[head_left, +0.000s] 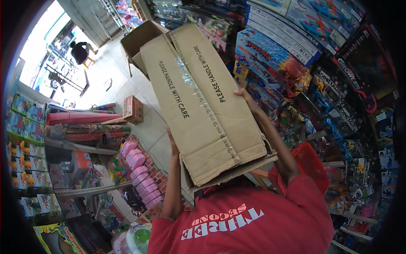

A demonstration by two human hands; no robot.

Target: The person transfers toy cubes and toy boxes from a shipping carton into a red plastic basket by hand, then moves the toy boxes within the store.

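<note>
In the head view I see a large corrugated cardboard box (203, 106), tan, long and flat-sided, its seam sealed with clear tape and printed "PLEASE HANDLE WITH CARE", held up in front of the red shirt (245, 224) above the pale tiled floor (146, 127). The left hand (172, 143) presses open and flat against its near side, while the right hand (244, 94) lies spread on the far edge, so the box is clamped between them. Glossy boxed toys (275, 55) crowd the right-hand shelves, a red plastic basket (311, 163) sits behind the right elbow, and pink cases (137, 163) line the left.
</note>
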